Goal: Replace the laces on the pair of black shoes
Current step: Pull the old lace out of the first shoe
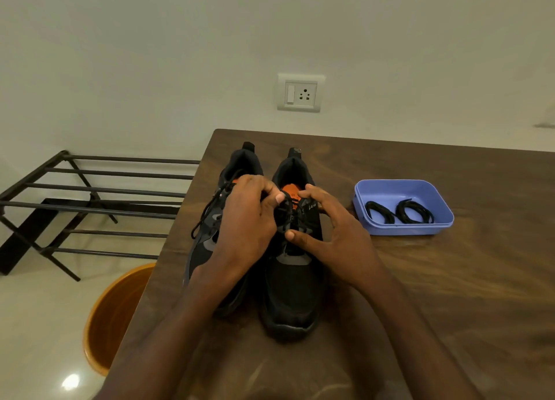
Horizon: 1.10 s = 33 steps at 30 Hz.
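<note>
Black shoes, 2 of them, side by side on the wood table, toes toward us. We see both hands on the laced area of the right shoe. Left hand comes over the left shoe, fingers curled, thumb + fingertips pinching the black lace near the tongue. Right hand grips the same shoe from its outer side: thumb pressed on the laces just below the left hand's pinch, fingers curled at the collar by the orange insole. Can't tell if the right fingers hold a lace strand or just the shoe upper. Left shoe's lace hangs in a loose loop, outboard of the left hand. Right of the grip, apart from the shoes: blue tray w/ two coiled black spare laces inside. Beyond the grip on the wall: socket plate. Left of the table: black metal rack, orange stool on the floor.
</note>
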Each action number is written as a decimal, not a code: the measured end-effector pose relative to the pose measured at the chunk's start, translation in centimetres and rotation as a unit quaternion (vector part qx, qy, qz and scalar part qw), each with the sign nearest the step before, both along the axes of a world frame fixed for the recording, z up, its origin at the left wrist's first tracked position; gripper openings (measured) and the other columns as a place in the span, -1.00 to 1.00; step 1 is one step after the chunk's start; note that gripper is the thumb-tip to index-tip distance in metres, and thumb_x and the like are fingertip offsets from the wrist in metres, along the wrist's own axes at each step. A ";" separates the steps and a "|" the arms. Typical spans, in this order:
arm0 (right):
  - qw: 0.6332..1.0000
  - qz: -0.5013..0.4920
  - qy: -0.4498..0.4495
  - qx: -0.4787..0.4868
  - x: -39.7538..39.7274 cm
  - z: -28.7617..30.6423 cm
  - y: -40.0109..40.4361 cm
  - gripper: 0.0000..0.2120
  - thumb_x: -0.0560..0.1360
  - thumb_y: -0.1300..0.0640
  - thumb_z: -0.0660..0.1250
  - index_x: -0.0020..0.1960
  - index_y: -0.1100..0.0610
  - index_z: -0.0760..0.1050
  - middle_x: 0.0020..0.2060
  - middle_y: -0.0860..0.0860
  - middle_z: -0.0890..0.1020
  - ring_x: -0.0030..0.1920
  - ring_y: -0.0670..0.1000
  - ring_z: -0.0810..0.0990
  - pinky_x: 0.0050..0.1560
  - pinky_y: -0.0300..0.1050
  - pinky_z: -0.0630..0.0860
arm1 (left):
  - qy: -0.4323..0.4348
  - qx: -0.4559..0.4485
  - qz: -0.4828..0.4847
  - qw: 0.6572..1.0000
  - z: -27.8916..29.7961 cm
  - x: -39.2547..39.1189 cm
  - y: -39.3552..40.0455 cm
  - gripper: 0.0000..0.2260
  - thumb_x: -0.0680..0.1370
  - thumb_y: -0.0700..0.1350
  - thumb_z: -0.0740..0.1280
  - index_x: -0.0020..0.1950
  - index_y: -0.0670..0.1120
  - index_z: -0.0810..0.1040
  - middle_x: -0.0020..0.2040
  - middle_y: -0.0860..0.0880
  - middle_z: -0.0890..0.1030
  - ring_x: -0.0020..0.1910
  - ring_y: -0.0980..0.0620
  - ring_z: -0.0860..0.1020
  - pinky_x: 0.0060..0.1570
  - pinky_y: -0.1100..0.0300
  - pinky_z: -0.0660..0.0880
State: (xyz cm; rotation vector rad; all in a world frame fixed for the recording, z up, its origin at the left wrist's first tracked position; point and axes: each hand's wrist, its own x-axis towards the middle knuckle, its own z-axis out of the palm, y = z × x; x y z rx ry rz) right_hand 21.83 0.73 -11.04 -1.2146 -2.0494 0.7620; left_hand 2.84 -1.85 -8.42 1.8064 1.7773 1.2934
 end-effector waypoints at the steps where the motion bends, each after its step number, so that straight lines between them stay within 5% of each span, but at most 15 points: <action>1: 1.000 0.002 0.000 0.000 -0.1 0.0 0.0 -0.29 0.40 -0.28 0.50 0.48 -0.29 0.32 0.54 -0.32 0.31 0.43 -0.20 0.42 0.34 -0.21 0.42 | -0.029 -0.009 -0.012 0.999 0.0 0.2 -0.1 -0.94 0.67 -0.18 0.31 0.00 -0.07 0.53 0.02 0.05 0.57 0.03 0.16 0.55 0.01 0.34 0.50; 5: 1.000 0.000 0.004 -0.006 -0.1 0.1 0.0 -0.30 0.40 -0.25 0.54 0.45 -0.34 0.31 0.52 -0.36 0.31 0.41 -0.25 0.42 0.29 -0.32 0.37 | -0.142 -0.049 -0.026 0.988 -0.4 0.7 0.1 -0.90 0.71 -0.21 0.20 0.05 -0.12 0.50 0.08 0.01 0.65 0.13 0.21 0.62 0.13 0.25 0.59; 9: 0.999 -0.002 0.036 -0.031 0.2 -0.1 0.1 -0.29 0.37 -0.25 0.56 0.44 -0.34 0.34 0.51 -0.35 0.33 0.43 -0.22 0.42 0.43 -0.04 0.46 | -0.329 -0.078 -0.021 0.941 1.3 0.3 0.0 -0.82 0.75 -0.18 0.11 0.08 -0.15 0.48 -0.03 -0.12 0.73 0.05 0.04 0.71 0.11 0.08 0.64; 10: 0.999 0.003 0.041 -0.034 0.2 -0.1 0.1 -0.31 0.37 -0.24 0.56 0.43 -0.35 0.34 0.51 -0.35 0.34 0.45 -0.21 0.41 0.44 0.00 0.45 | -0.309 -0.089 -0.033 0.946 1.7 -0.1 -0.2 -0.84 0.74 -0.18 0.15 0.07 -0.14 0.51 -0.05 -0.09 0.74 0.02 0.05 0.72 0.08 0.09 0.65; 14: 0.998 0.001 0.059 -0.022 -0.2 -0.4 0.3 -0.49 0.49 -0.23 0.45 0.40 -0.28 0.41 0.50 -0.30 0.38 0.47 -0.18 0.41 0.45 0.05 0.46 | -0.011 -0.074 -0.058 0.996 2.0 -1.9 -1.3 -0.80 0.62 -0.09 0.36 -0.18 -0.09 0.63 -0.24 0.00 0.67 -0.21 0.04 0.65 -0.14 0.09 0.62; 19: 0.997 -0.041 0.056 0.030 -1.1 -0.4 0.4 -0.61 0.60 -0.08 0.35 0.41 -0.06 0.49 0.47 -0.14 0.48 0.45 -0.11 0.45 0.42 0.10 0.48 | 0.113 -0.011 -0.060 0.992 2.1 -2.0 -1.5 -0.61 0.61 -0.04 0.38 -0.41 -0.10 0.54 -0.50 0.01 0.49 -0.47 -0.03 0.48 -0.38 0.31 0.39; 21: 0.996 -0.049 0.039 0.063 -1.6 -0.2 0.0 -0.63 0.63 0.05 0.37 0.42 -0.03 0.50 0.47 -0.11 0.47 0.46 -0.12 0.43 0.42 0.07 0.47 | 0.153 0.049 -0.046 0.986 2.0 -1.8 -1.2 -0.74 0.60 -0.06 0.40 -0.28 -0.04 0.55 -0.36 0.09 0.53 -0.35 0.08 0.50 -0.23 0.39 0.36; 23: 0.994 -0.050 0.004 0.097 -2.4 0.0 -0.4 -0.62 0.64 0.07 0.30 0.45 -0.06 0.48 0.50 -0.13 0.42 0.46 -0.11 0.43 0.38 0.08 0.49 | 0.168 0.049 -0.071 0.982 1.7 -1.6 -0.8 -0.90 0.59 -0.06 0.42 0.09 -0.01 0.61 0.05 0.08 0.62 0.03 0.14 0.56 0.10 0.24 0.47; 26: 0.989 -0.056 -0.061 0.119 -3.4 0.3 -0.7 -0.58 0.66 0.10 0.19 0.51 0.01 0.44 0.54 -0.04 0.38 0.44 0.01 0.47 0.35 0.10 0.50 | 0.193 -0.069 -0.134 0.970 0.8 -1.7 -0.2 -0.44 0.60 -0.03 0.43 0.57 0.03 0.35 0.58 0.07 0.35 0.56 0.07 0.28 0.57 0.04 0.17; 29: 0.988 -0.072 -0.095 0.097 -4.0 0.9 -0.8 -0.60 0.69 0.17 0.19 0.51 0.07 0.44 0.53 0.06 0.37 0.39 0.09 0.49 0.30 -0.06 0.50 | 0.233 -0.113 -0.147 0.955 0.6 -1.7 0.0 -0.42 0.62 0.00 0.39 0.60 0.08 0.26 0.59 0.09 0.32 0.57 0.04 0.24 0.59 -0.08 0.06; 33: 0.988 -0.106 -0.049 0.104 -3.6 1.2 -0.6 -0.77 0.65 0.16 0.29 0.27 0.06 0.61 0.30 0.03 0.52 0.10 -0.09 0.52 -0.03 -0.37 0.41 | 0.152 -0.115 -0.147 0.970 1.1 -1.9 0.2 -0.45 0.52 0.01 0.52 0.46 0.06 0.40 0.37 0.10 0.50 0.35 0.11 0.46 0.38 0.10 0.41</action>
